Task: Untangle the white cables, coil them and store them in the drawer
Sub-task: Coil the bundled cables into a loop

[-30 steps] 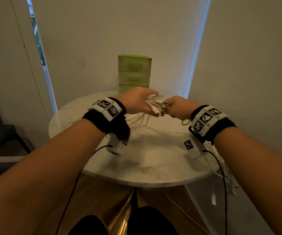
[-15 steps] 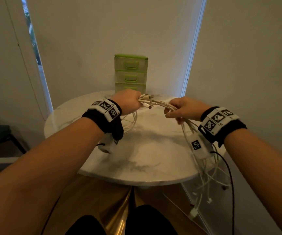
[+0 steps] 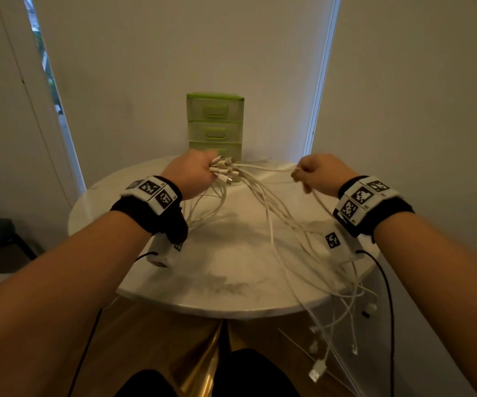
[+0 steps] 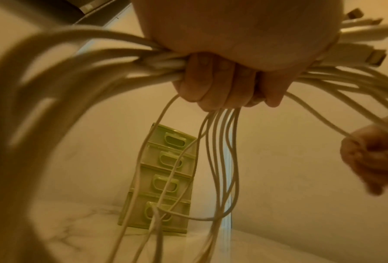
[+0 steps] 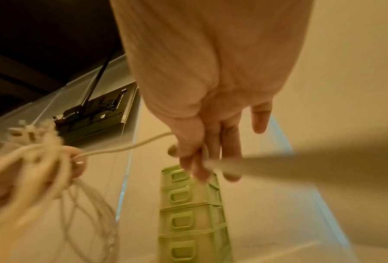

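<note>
**Two hands on the cable bunch above the worktop**

Left hand [image 3: 191, 174] is a tight fist around the white cables [image 3: 263, 202], fingers [image 4: 213, 89] curled right round the bundle, with the plug ends [image 3: 223, 170] bristling out past the thumb side. Loops hang down from that fist toward the round marble worktop [image 3: 217, 270], some of them blurred in the left wrist view. Over on the other side, the right hand [image 3: 320, 174] is held apart from the left, and it has one strand pinched between thumb and fingers [image 5: 195, 160]; that strand runs taut across to the left fist. The other fingers of the right hand lie fairly straight, little finger apart from the others. The remaining strands fan out from the left fist, slope across the worktop under the right wrist and spill over its near right edge, connectors [image 3: 317, 373] dangling below the rim. At the far side of the worktop, against the wall, stands the green drawer unit [image 3: 214, 124], every drawer pushed in. Both wrists carry black bands with printed square markers [image 3: 157, 193].
</note>
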Demonstrator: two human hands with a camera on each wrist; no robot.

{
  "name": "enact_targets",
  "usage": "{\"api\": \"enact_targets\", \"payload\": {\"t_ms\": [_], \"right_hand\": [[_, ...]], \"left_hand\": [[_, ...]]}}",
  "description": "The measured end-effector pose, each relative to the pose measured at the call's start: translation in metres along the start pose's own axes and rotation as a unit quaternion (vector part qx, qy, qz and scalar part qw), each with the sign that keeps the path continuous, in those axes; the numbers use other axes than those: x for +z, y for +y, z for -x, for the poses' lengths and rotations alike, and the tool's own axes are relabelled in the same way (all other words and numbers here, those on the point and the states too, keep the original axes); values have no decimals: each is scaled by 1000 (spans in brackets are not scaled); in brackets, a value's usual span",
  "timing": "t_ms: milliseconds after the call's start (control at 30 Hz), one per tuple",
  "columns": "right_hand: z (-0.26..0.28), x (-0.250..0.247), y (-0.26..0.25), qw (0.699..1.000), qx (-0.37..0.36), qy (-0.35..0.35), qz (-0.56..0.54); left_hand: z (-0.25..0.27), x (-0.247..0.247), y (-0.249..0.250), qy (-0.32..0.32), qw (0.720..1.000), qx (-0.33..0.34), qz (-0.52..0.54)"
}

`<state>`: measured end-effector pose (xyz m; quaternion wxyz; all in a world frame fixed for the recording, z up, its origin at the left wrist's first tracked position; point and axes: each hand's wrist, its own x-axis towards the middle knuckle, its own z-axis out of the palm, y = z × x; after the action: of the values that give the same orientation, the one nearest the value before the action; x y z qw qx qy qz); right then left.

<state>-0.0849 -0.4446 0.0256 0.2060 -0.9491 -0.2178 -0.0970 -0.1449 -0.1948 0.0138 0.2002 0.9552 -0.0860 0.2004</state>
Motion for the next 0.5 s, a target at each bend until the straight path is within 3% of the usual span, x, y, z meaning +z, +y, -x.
{"api": "enact_targets", "payload": {"t_ms": [67,133,200,400,500], "right_hand": [[-2,-5,8,994,22,45,-97],[-3,-9,10,969,43,15,-242],[-4,-12,13,951,44,-17,-307],[6,-5,33,973,92,-102,-185],[9,3,14,974,83,-169,-127]], "left_hand": [[3,-1,-7,4,1000,-5,-17],[1,0,-14,8,1000,-20,-21],[-5,-1,-21,16,999,-44,-11],[-15,-7,-32,46,990,-130,21],[-20,-5,-21,38,991,-127,21]]}}
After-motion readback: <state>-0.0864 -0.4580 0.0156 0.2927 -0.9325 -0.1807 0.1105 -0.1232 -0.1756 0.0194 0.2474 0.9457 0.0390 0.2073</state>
